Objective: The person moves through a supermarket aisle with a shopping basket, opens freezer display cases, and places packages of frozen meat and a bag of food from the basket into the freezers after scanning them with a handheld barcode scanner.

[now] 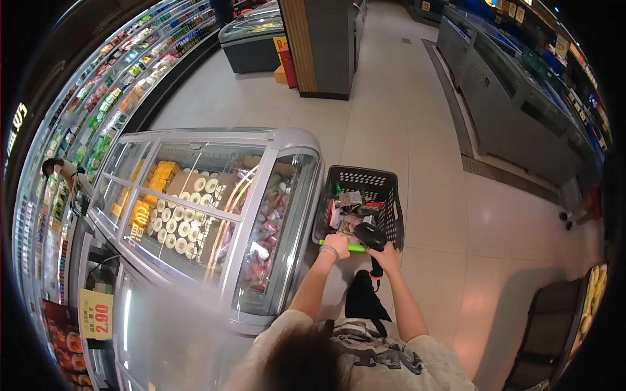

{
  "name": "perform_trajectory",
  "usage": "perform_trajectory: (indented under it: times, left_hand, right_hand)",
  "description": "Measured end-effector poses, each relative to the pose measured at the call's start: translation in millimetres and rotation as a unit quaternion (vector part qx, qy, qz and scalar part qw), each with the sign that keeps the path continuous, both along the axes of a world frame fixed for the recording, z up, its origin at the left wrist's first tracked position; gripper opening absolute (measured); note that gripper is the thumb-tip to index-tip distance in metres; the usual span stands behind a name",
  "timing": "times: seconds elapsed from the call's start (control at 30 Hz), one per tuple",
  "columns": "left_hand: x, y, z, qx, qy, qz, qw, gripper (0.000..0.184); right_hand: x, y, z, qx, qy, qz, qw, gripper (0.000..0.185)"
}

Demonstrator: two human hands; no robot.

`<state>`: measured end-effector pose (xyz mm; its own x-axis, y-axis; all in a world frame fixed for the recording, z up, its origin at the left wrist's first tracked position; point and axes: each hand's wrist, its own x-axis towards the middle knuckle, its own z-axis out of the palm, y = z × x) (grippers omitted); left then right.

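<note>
Far left: glass-topped freezer case [297, 138], its rounded right edge just beside the basket's left wall; contact cannot be told. Left hand [336, 245]: fingers curled around the left end of the green handle [356, 247], at the basket's near edge; fingertips hidden. Black basket [392, 218]: packs [352, 215] lie inside, mostly toward the left and middle. Judged part-loaded: some goods in, room left toward the far-right corner. Black rounded object [370, 236] over the near edge; identity unclear. Right hand [386, 255]: at the handle's right end, beside that object; finger closure cannot be told. Open floor [424, 156] beyond the basket's far edge and off its right edge, reaching the grey counters [502, 98]. Clearance judged tightest at left.
</note>
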<state>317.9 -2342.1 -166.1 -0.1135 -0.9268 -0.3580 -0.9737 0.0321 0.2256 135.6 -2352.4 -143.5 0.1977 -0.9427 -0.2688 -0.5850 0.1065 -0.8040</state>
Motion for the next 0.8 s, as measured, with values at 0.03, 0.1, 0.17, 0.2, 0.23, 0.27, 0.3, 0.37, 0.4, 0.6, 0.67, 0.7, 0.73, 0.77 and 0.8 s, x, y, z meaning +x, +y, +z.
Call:
perform_trajectory:
  times: [0.03, 0.1, 0.17, 0.2, 0.23, 0.27, 0.3, 0.37, 0.4, 0.6, 0.67, 0.7, 0.73, 0.77, 0.8]
  left_hand:
    - [1, -17, 1, 0.002, -0.001, 0.009, 1.0, 0.026]
    - [5, -49, 5, 0.007, -0.005, 0.023, 1.0, 0.026]
    - [10, -83, 8, 0.027, -0.01, 0.025, 0.999, 0.024]
    - [11, -99, 9, 0.038, -0.013, 0.028, 0.999, 0.024]
    - [12, -112, 10, 0.04, -0.009, 0.025, 0.999, 0.024]
    - [14, -125, 10, 0.034, -0.006, 0.031, 0.999, 0.024]
    - [14, -137, 8, 0.029, -0.001, 0.036, 0.999, 0.023]
    - [11, -166, 7, 0.029, 0.002, 0.046, 0.999, 0.023]
    - [9, -182, 6, 0.034, -0.003, 0.05, 0.998, 0.023]
    - [1, -259, 4, 0.002, 0.005, 0.11, 0.994, 0.023]
    - [2, -284, 18, -0.006, 0.035, 0.131, 0.991, 0.023]
    - [3, -293, 21, 0.007, 0.03, 0.144, 0.989, 0.023]
    - [9, -314, 25, 0.016, 0.023, 0.161, 0.987, 0.023]
    - [15, -329, 29, 0.014, 0.03, 0.143, 0.989, 0.025]
    - [22, -347, 25, 0.01, 0.028, 0.154, 0.988, 0.026]
  right_hand:
    - [1, -19, -2, -0.006, 0.003, 0.005, 1.0, 0.037]
    - [7, -50, -7, -0.008, 0.025, 0.01, 1.0, 0.042]
    - [13, -89, -9, -0.009, 0.067, 0.017, 0.998, 0.049]
    - [13, -111, 0, 0.016, 0.049, 0.029, 0.998, 0.051]
    - [13, -125, 16, 0.044, 0.031, 0.041, 0.998, 0.054]
    - [15, -138, 24, 0.076, 0.014, 0.052, 0.996, 0.056]
    - [19, -154, 18, 0.066, 0.005, 0.06, 0.996, 0.061]
    - [15, -181, 14, 0.068, 0.007, 0.063, 0.996, 0.058]
    - [17, -198, 23, 0.067, 0.007, 0.065, 0.996, 0.057]
    - [13, -294, -20, -0.026, -0.022, 0.044, 0.998, 0.043]
    - [17, -331, -13, -0.026, -0.029, 0.07, 0.997, 0.044]
    - [20, -342, -4, 0.0, -0.024, 0.087, 0.996, 0.046]
    - [25, -361, -8, -0.007, -0.027, 0.093, 0.995, 0.046]
    - [30, -380, -16, -0.016, -0.029, 0.1, 0.994, 0.047]
    - [37, -398, -20, -0.025, -0.031, 0.108, 0.993, 0.047]
